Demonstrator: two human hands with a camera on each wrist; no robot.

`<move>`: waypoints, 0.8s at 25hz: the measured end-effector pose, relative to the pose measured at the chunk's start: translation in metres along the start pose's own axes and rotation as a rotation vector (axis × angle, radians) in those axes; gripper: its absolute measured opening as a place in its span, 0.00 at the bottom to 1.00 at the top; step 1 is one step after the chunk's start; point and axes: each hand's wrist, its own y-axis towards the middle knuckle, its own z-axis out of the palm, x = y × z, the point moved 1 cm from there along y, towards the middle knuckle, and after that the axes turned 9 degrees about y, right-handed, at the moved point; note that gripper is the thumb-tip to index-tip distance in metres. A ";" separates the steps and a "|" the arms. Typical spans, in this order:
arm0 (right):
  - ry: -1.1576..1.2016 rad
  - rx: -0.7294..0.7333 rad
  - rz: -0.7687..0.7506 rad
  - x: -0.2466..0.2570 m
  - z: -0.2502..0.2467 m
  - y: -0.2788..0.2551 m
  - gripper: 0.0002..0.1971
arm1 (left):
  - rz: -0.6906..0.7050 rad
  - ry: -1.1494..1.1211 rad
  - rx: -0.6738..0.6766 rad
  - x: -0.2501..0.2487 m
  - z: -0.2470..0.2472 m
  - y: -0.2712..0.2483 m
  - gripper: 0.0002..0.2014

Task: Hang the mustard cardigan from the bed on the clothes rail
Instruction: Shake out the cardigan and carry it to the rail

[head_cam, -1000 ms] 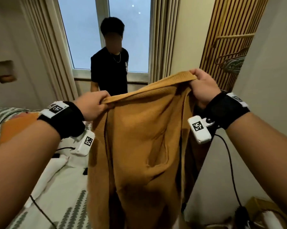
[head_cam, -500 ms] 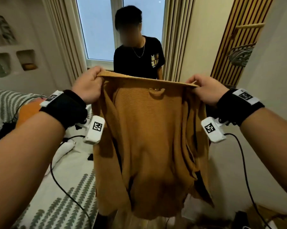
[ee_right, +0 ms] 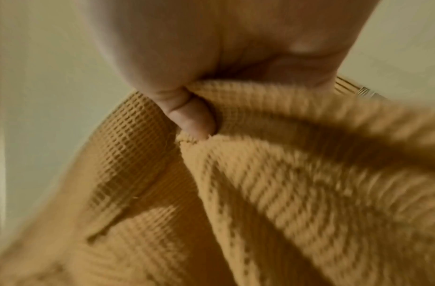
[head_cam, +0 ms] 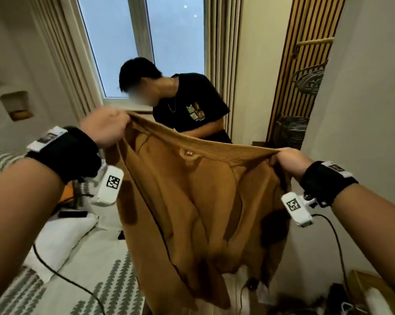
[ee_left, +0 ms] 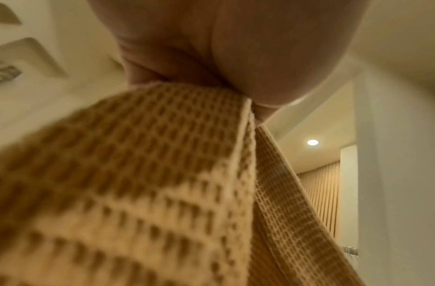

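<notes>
Mustard cardigan [head_cam: 192, 201], one, held up: left hand [head_cam: 105, 128], right hand [head_cam: 287, 160].

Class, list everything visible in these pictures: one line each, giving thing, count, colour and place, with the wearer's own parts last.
cardigan: one, mustard, held up spread between both hands
bed: one, white with grey-green pattern, lower left
pillow: one, white, on the bed
window: one, pale blue, centre back
curtains: beige, beside the window
bystander: one, black T-shirt, behind the cardigan
slatted panel: one, brown, right
left hand: grips the cardigan's top edge
right hand: grips the opposite end
</notes>
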 end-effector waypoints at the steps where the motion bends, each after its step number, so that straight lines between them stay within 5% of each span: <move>1: 0.068 -0.029 0.005 0.005 0.000 -0.009 0.11 | -0.015 0.021 0.086 0.002 0.014 -0.007 0.15; 5: 0.448 0.156 0.133 0.009 0.025 -0.047 0.07 | -0.203 -0.325 0.293 -0.006 0.074 -0.040 0.10; 7: 0.512 0.278 0.190 0.000 0.051 -0.065 0.08 | -0.144 -0.513 0.339 -0.026 0.103 -0.060 0.12; 13: 0.551 0.598 0.058 -0.024 0.095 -0.112 0.12 | 0.003 -0.821 0.408 -0.098 0.157 -0.120 0.10; 17: 0.242 0.461 -0.184 -0.054 0.074 -0.121 0.09 | 0.136 -0.880 0.707 -0.112 0.165 -0.140 0.21; 20: 0.149 0.367 -0.208 -0.082 0.063 -0.114 0.08 | 0.392 -0.523 0.576 -0.113 0.180 -0.139 0.22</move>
